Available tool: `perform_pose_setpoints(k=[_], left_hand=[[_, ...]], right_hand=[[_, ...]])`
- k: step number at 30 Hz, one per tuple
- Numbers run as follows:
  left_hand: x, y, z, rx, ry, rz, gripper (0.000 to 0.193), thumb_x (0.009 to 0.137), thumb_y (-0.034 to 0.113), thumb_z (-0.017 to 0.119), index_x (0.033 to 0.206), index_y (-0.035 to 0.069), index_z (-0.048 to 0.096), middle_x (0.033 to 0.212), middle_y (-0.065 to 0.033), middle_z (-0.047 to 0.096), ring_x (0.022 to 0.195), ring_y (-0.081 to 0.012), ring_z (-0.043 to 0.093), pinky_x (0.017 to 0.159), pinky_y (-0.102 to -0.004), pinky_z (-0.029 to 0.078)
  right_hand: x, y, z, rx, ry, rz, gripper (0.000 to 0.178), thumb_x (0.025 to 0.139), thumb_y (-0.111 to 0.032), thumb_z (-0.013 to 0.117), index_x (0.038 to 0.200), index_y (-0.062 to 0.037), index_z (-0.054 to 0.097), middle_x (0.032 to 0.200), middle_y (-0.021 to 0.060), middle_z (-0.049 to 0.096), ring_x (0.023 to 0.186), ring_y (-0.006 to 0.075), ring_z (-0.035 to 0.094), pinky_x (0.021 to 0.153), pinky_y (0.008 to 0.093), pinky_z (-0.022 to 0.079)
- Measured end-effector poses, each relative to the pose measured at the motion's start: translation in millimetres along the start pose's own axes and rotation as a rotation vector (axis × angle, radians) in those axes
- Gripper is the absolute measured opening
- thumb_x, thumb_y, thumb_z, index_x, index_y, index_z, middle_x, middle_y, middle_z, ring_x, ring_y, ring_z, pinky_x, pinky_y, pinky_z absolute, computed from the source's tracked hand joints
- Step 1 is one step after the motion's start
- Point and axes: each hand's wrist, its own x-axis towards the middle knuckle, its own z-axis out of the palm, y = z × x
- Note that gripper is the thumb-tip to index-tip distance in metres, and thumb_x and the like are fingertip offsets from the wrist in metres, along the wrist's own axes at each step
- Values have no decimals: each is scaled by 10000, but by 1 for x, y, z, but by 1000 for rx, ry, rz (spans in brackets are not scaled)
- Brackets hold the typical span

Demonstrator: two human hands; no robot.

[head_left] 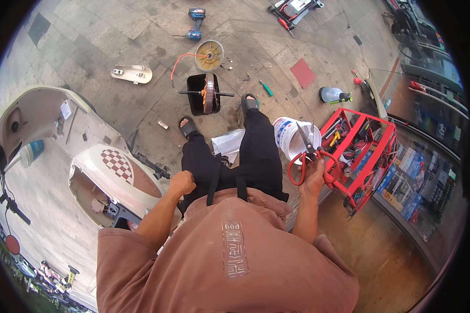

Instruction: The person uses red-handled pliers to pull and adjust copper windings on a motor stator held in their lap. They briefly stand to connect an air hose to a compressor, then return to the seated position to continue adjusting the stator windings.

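My right hand (313, 178) is closed around a pair of scissors (311, 150) with large red loop handles. The blades point away from me, slightly apart, in front of the white bucket (283, 131) and beside the red tool cart (356, 180). My left hand (182, 182) is curled into a fist against my left thigh, and no object shows in it. Ahead of my feet, a motor core (209, 94) with copper windings sits on its axle across a black bin (195, 82). An orange cable (175, 65) runs from there to a round metal motor cover (209, 56) on the paving.
At left stands a cream scooter (109, 177) with a checkered patch. A cordless drill (195, 23), a green-handled screwdriver (267, 87), a red sheet (303, 73) and a cream cover plate (132, 74) lie on the paving. A spray bottle (333, 95) is near the glass cabinet (423, 177) at right.
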Motion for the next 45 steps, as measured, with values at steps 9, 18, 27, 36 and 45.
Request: perform_pose_setpoints(k=[9, 18, 27, 36, 45], left_hand=[[-4, 18, -35, -232, 90, -61, 224, 690, 229, 688, 833, 73, 763, 857, -185, 722, 842, -358, 696, 780, -418, 562], [-11, 137, -31, -260, -151, -110, 258, 644, 202, 644, 816, 51, 762, 790, -182, 712, 765, -353, 691, 689, -453, 540], [70, 141, -13, -274, -37, 7, 239, 714, 191, 683, 876, 29, 751, 867, -199, 720, 852, -368, 700, 735, -459, 552], [234, 53, -121, -1199, 489, 593, 234, 909, 128, 688, 1095, -12, 662, 918, -65, 669, 826, -130, 621, 719, -278, 508], [327, -69, -107, -1355, 1492, 554, 221, 972, 126, 606, 1035, -82, 646, 847, -134, 661, 732, -190, 586, 648, -304, 448]], right_hand=[[94, -25, 44, 86, -159, -32, 434, 1047, -377, 410, 1354, -79, 480, 1135, 119, 634, 954, 226, 635, 605, 284, 522], [296, -5, 61, -79, -430, 87, 497, 1050, -416, 396, 1398, -66, 451, 1202, 111, 632, 1075, 205, 615, 726, 281, 474], [392, 104, 166, -150, -904, -85, 511, 1044, -415, 434, 1404, -53, 452, 1212, 121, 630, 1042, 200, 609, 702, 290, 481], [434, 244, 283, 143, -829, 35, 608, 998, -525, 451, 1412, -82, 417, 1240, 143, 604, 1052, 245, 617, 628, 280, 499], [452, 242, 252, -29, -832, -247, 432, 1016, -351, 342, 1260, -47, 529, 1227, 262, 593, 1081, 398, 633, 706, 384, 562]])
